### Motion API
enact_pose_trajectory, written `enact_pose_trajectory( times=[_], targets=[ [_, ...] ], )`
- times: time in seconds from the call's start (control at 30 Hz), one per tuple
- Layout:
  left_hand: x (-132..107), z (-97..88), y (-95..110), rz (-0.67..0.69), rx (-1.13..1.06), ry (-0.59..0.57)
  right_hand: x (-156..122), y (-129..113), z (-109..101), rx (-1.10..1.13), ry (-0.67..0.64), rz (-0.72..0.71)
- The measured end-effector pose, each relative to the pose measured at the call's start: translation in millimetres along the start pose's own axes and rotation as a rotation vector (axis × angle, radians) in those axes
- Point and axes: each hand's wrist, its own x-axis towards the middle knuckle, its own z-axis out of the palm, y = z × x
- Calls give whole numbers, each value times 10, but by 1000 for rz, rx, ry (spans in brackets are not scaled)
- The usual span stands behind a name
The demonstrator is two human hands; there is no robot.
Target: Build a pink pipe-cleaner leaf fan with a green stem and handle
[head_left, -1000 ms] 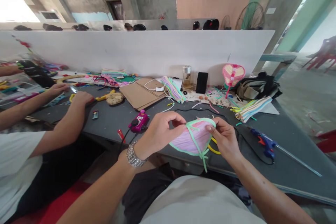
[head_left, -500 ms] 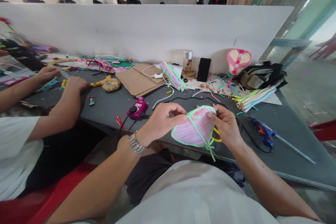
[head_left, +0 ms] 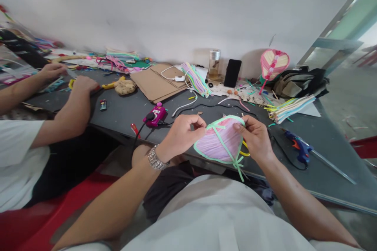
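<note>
The left hand [head_left: 181, 135] pinched the upper left rim of a fan [head_left: 219, 143] (pink, edged in green). The right hand [head_left: 256, 139] gripped the upper right rim, thumb in front, its other fingertips hidden behind the pink face. The fan hung over the near edge of the desk [head_left: 123, 113], broad end up and away, narrow tip with loose green tails toward the lap. A yellow loop [head_left: 245, 153] behind it was mostly covered. Bare desk lay just beyond, and a glue gun [head_left: 299, 149] sat well apart to the right.
</note>
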Motion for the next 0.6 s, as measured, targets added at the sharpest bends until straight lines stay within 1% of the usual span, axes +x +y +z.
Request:
enact_pose_trajectory(
  times=[0.1,0.2,0.33,0.47,0.53,0.6],
  targets=[
    [2,-8,-21,-1,-25,-11,4,6,-11,-15,-2,0],
    [-27,-18,-69,-34,-114,-28,9,13,-42,-5,10,13],
    [-123,19,-203,-96,-206,35,13,30,-87,0,40,10],
    [-206,130,-333,-131,-233,85,-3,65,-119,5,49,27],
    [-227,184,-335,-112,-197,124,-21,90,-136,4,53,27],
    [-246,225,-292,-72,-147,164,-43,119,-156,9,56,28]
  ],
)
